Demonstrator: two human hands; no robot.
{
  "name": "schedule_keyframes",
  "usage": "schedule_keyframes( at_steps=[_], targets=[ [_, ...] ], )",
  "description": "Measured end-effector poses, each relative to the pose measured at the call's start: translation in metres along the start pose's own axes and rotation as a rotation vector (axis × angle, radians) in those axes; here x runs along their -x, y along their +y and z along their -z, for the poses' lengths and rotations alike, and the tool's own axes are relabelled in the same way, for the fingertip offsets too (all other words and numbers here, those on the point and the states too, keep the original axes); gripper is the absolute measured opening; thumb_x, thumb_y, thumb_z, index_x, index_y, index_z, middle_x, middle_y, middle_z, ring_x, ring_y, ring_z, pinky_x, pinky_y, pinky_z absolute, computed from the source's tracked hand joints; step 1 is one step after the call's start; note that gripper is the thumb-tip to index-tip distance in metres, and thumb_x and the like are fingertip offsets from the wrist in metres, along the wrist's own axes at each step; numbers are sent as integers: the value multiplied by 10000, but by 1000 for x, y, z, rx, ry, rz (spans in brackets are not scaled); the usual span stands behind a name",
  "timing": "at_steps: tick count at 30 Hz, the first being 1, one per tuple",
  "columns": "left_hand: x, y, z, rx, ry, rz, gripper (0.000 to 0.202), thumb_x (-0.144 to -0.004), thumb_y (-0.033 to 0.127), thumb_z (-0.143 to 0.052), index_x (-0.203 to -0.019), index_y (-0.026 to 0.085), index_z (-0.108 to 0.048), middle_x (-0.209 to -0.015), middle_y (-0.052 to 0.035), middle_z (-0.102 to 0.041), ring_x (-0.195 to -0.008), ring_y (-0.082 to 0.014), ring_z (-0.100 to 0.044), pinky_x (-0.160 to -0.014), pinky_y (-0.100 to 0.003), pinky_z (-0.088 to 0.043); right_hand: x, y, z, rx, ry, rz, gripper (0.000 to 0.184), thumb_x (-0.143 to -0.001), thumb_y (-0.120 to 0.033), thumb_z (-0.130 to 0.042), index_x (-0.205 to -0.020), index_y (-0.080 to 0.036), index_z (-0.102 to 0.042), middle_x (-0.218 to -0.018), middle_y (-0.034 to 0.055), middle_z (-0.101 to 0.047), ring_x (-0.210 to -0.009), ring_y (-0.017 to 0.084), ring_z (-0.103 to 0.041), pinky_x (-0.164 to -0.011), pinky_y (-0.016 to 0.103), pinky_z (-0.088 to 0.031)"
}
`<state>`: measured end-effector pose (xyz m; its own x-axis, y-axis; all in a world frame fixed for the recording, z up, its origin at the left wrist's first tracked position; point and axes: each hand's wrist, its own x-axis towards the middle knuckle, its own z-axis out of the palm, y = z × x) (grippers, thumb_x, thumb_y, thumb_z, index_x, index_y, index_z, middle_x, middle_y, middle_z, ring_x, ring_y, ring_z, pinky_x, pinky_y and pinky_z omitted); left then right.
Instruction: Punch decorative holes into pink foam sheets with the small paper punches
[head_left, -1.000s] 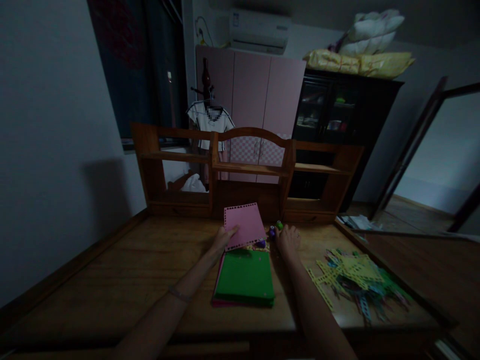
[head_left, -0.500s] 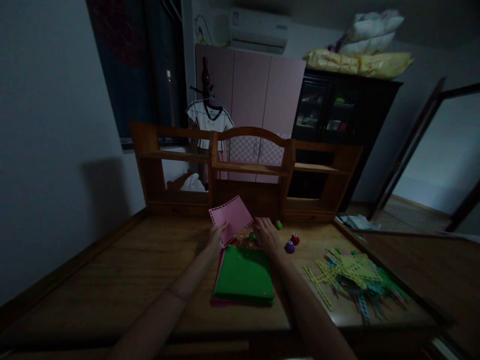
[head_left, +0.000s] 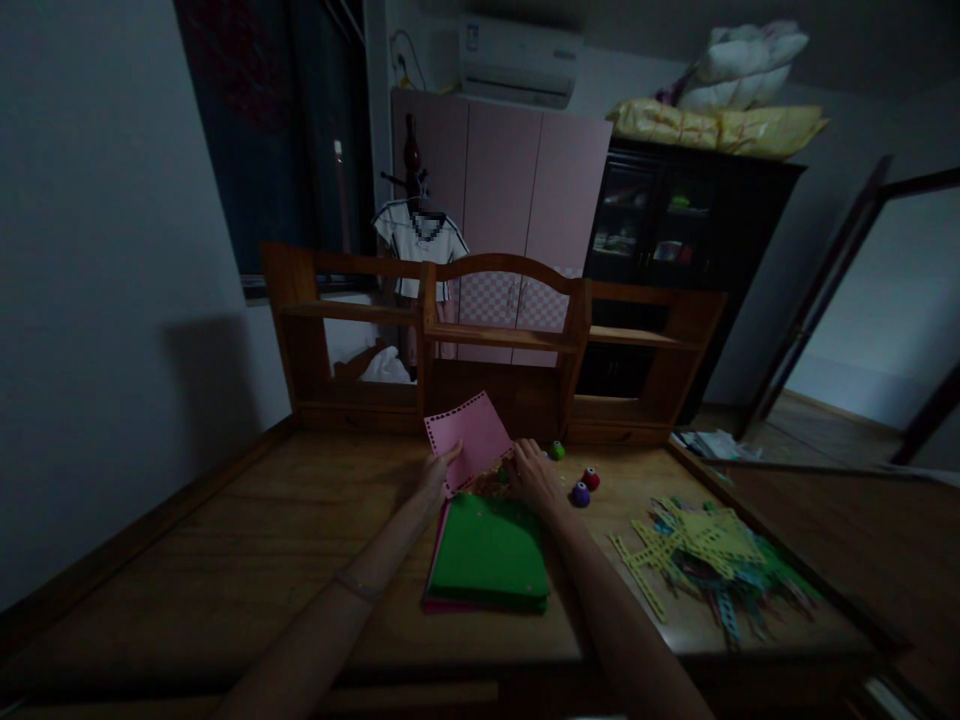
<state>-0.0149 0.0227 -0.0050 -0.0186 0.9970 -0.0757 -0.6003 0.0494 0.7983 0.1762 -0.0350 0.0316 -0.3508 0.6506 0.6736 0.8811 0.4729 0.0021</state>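
My left hand (head_left: 439, 475) grips a pink sheet (head_left: 472, 437) by its lower left part, thumb on top. Small holes run along the sheet's edges. At the sheet's right corner is my right hand (head_left: 536, 472), its fingers bent and closed on the edge; the fingertips are partly hidden. Below both hands lies a stack of green sheets (head_left: 489, 550) with pink showing under it. Between the hands, small brownish bits (head_left: 487, 484) and a small green round object (head_left: 502, 474) show in part.
To the right are small round objects, one green (head_left: 556, 451), one red (head_left: 591, 479) and one purple (head_left: 580, 494). A heap of yellow, green and blue perforated strips (head_left: 709, 545) lies at the desk's right. A wooden shelf (head_left: 502, 337) stands along the back edge.
The pink sheet and my left hand have shifted slightly right. My right fingers have moved in against the sheet's corner, covering more of the green round object.
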Motion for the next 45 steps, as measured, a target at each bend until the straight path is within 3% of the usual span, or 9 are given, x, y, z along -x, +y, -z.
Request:
schedule_keyframes(
  at_steps=[20, 37, 45],
  targets=[
    [-2, -2, 1, 13, -78, 20, 409, -665, 283, -766, -1005, 94, -642, -986, -152, -697, -808, -235, -693, -747, -353, -568, 1, 3, -2, 20, -6, -26, 149, -905, -199, -440, -1024, -178, -527, -1007, 90, -543, -958, 229, -469, -843, 345, -401],
    [-4, -4, 3, 37, -87, 28, 406, -668, 278, -769, -1010, 95, -650, -985, -154, -699, -822, -232, -692, -761, -339, -566, 2, 4, -4, 28, -10, -38, 148, -911, -203, -426, -1017, -170, -523, -994, 91, -539, -947, 227, -465, -839, 337, -391],
    [1, 0, -1, 19, -49, 45, 382, -661, 263, -769, -980, 84, -657, -944, -146, -708, -742, -228, -698, -703, -334, -576, 2, 6, -5, 6, -13, -44, 137, -910, -213, -439, -1011, -173, -523, -989, 91, -536, -946, 225, -459, -832, 333, -388]
  ],
)
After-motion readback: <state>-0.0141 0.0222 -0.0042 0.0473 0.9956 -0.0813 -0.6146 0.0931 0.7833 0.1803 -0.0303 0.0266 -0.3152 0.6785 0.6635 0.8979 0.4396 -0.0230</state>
